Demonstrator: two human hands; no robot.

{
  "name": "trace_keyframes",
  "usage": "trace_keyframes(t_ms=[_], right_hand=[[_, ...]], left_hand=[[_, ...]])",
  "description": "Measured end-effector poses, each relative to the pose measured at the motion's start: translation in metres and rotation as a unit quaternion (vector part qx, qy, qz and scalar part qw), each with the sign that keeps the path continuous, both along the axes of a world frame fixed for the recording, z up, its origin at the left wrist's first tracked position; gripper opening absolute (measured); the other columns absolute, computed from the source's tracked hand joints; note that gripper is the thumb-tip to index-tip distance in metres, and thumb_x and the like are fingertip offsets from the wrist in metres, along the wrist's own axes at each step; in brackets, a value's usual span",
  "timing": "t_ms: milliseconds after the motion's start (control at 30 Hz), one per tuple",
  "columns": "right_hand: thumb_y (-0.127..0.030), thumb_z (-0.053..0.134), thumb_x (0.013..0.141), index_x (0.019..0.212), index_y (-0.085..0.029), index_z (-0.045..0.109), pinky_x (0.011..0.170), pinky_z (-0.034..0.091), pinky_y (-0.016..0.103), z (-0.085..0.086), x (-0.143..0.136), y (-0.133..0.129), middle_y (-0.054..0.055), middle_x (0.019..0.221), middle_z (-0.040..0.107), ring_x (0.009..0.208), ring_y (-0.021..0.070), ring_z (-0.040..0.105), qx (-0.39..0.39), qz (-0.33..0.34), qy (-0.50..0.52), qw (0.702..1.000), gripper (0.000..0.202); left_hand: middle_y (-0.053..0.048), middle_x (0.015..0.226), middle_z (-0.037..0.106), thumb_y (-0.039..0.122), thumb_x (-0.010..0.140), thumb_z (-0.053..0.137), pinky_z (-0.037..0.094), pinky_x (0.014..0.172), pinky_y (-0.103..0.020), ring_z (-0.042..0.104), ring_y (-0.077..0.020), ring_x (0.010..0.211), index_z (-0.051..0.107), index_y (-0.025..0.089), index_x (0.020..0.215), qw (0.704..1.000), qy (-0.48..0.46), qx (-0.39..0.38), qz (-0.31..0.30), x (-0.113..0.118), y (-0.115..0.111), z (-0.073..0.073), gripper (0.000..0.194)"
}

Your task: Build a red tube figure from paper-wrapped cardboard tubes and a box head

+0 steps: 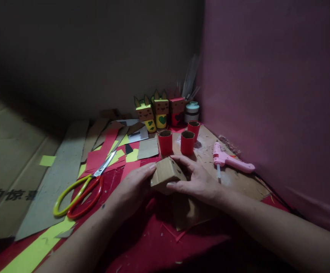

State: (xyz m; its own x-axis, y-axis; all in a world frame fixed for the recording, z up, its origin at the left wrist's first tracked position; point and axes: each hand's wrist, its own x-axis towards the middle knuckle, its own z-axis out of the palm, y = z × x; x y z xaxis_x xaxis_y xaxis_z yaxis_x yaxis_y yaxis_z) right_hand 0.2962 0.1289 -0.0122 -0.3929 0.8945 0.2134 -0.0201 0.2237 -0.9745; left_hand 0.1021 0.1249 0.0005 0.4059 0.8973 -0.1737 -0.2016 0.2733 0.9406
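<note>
Between my two hands is a small brown cardboard box (165, 171), tilted, with dark drawn marks on its right face. My left hand (138, 184) grips its left side, the thumb along the upper edge. On the other side my right hand (196, 180) has its thumb low on the near edge and its fingers over the far edge. Just beyond stand red paper-covered tubes, a left one (165, 143), a middle one (187, 143) and a rear one (194, 129), open at the top. Under my right hand lies a brown cardboard piece (192, 212).
Yellow-and-red-handled scissors (85, 189) lie at left over cardboard strips (59, 170) and coloured paper scraps (105, 151). A pink glue gun (230, 159) rests at right on a cardboard sheet (247, 185). Box-headed paper figures (161, 110) and a lidded jar (192, 112) stand at the back.
</note>
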Motion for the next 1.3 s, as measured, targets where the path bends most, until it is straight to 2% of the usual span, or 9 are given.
trace_keyframes(t_ms=[133,267,433,600,767,967,1100,1167,1300], right_hand=[[-0.024,0.080,0.070,0.118,-0.022,0.060,0.095,0.051,0.040,0.001,0.000,-0.001,0.005,0.113,0.068,0.106,0.0239,0.064,0.010,-0.009,-0.003,1.000,0.052],[-0.027,0.082,0.071,0.121,-0.024,0.058,0.097,0.049,0.041,0.000,0.001,-0.002,0.005,0.116,0.067,0.109,0.0234,0.063,0.021,-0.008,-0.008,1.000,0.055],[-0.028,0.083,0.069,0.116,-0.024,0.059,0.091,0.051,0.039,-0.003,0.001,-0.002,0.003,0.107,0.067,0.101,0.0218,0.064,0.012,-0.016,-0.013,1.000,0.053],[-0.025,0.084,0.067,0.116,-0.025,0.056,0.088,0.051,0.036,-0.002,0.001,-0.004,0.001,0.107,0.064,0.100,0.0203,0.063,0.011,-0.007,-0.010,1.000,0.056],[-0.028,0.089,0.059,0.123,-0.023,0.049,0.086,0.053,0.034,0.007,0.003,-0.007,0.004,0.118,0.059,0.103,0.0205,0.062,-0.026,-0.001,0.017,1.000,0.076],[-0.024,0.087,0.059,0.117,-0.021,0.051,0.078,0.055,0.032,0.013,0.005,-0.007,0.002,0.099,0.064,0.090,0.0189,0.064,-0.029,0.023,0.020,0.999,0.068],[-0.025,0.087,0.058,0.112,-0.020,0.053,0.079,0.054,0.034,0.014,0.005,-0.006,0.003,0.098,0.065,0.090,0.0201,0.063,-0.002,-0.006,-0.009,1.000,0.064],[-0.026,0.086,0.058,0.112,-0.021,0.053,0.080,0.054,0.036,0.016,0.005,-0.006,0.003,0.096,0.065,0.089,0.0212,0.064,-0.007,-0.016,-0.020,1.000,0.064],[-0.025,0.086,0.054,0.113,-0.022,0.051,0.082,0.054,0.040,0.019,0.007,-0.005,0.004,0.097,0.065,0.093,0.0252,0.064,-0.040,-0.021,-0.028,0.999,0.068]], left_hand=[[-0.011,0.132,0.064,0.040,0.085,0.069,0.047,0.099,-0.040,0.058,-0.0308,0.122,0.059,0.025,0.131,0.997,0.055,0.057,0.009,-0.001,-0.004,0.004,0.050],[-0.006,0.132,0.063,0.025,0.074,0.081,0.048,0.098,-0.037,0.057,-0.0299,0.123,0.059,0.028,0.127,0.988,0.123,0.096,0.003,-0.001,-0.008,0.012,0.057],[-0.009,0.127,0.064,0.029,0.076,0.079,0.047,0.099,-0.042,0.053,-0.0320,0.126,0.062,0.023,0.121,0.982,0.138,0.129,0.004,-0.002,-0.008,0.013,0.048],[-0.006,0.118,0.066,0.025,0.074,0.081,0.051,0.091,-0.035,0.060,-0.0268,0.115,0.063,0.023,0.115,0.987,0.102,0.122,0.006,-0.002,-0.009,0.012,0.045],[-0.002,0.114,0.069,0.025,0.077,0.079,0.050,0.089,-0.027,0.061,-0.0212,0.111,0.066,0.025,0.112,0.989,0.036,0.135,0.040,-0.002,-0.009,0.012,0.037],[-0.002,0.115,0.068,0.026,0.076,0.079,0.050,0.090,-0.028,0.060,-0.0224,0.113,0.067,0.027,0.109,0.993,-0.011,0.108,0.038,0.002,-0.010,0.005,0.035],[-0.004,0.119,0.067,0.029,0.079,0.076,0.050,0.091,-0.029,0.061,-0.0224,0.113,0.064,0.026,0.115,0.986,0.089,0.140,0.019,-0.001,-0.012,0.020,0.038],[-0.005,0.115,0.068,0.038,0.081,0.073,0.050,0.087,-0.029,0.062,-0.0232,0.108,0.063,0.024,0.118,0.968,0.177,0.168,0.052,-0.012,-0.012,0.033,0.040],[-0.002,0.103,0.070,0.051,0.084,0.064,0.046,0.081,-0.027,0.062,-0.0224,0.095,0.068,0.021,0.107,0.868,0.417,0.231,0.140,-0.062,-0.011,0.047,0.038]])
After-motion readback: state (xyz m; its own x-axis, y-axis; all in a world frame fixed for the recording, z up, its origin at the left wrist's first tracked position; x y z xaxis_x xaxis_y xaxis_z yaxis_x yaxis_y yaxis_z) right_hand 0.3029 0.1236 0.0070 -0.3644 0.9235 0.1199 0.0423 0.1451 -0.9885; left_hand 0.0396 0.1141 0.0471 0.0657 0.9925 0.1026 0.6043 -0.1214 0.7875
